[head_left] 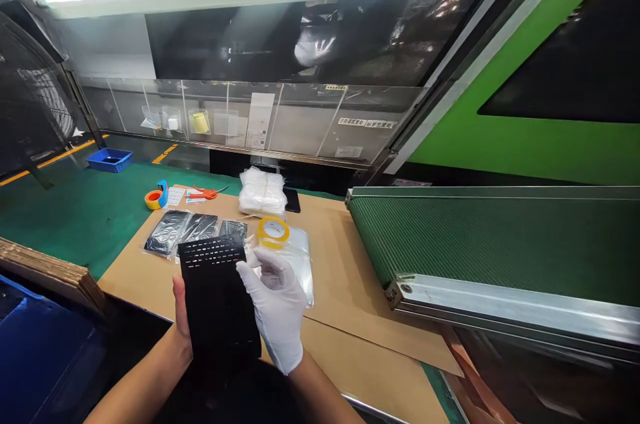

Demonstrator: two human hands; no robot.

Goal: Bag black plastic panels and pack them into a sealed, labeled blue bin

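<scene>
A flat black panel (pixel 215 311) with rows of small slots across its top end is held up, tilted, in front of me. My left hand (pixel 183 321), bare, grips its left edge; the thumb shows and the other fingers are hidden behind the panel. On my right hand (pixel 280 307) is a white glove, its thumb and curled fingers closed at the panel's upper right edge. Beyond the panel lie black parts in clear bags (pixel 170 232), a yellow tape roll (pixel 274 229) and a pile of clear plastic sleeves (pixel 299 261) on the cardboard-covered bench (pixel 340 257).
A stack of white bags (pixel 263 191) stands at the back, near orange-handled scissors (pixel 205 193) and a tape dispenser (pixel 156 197). A blue tray (pixel 110 159) sits far left. On the right, a green conveyor belt (pixel 490 237) with a metal frame reaches over the bench.
</scene>
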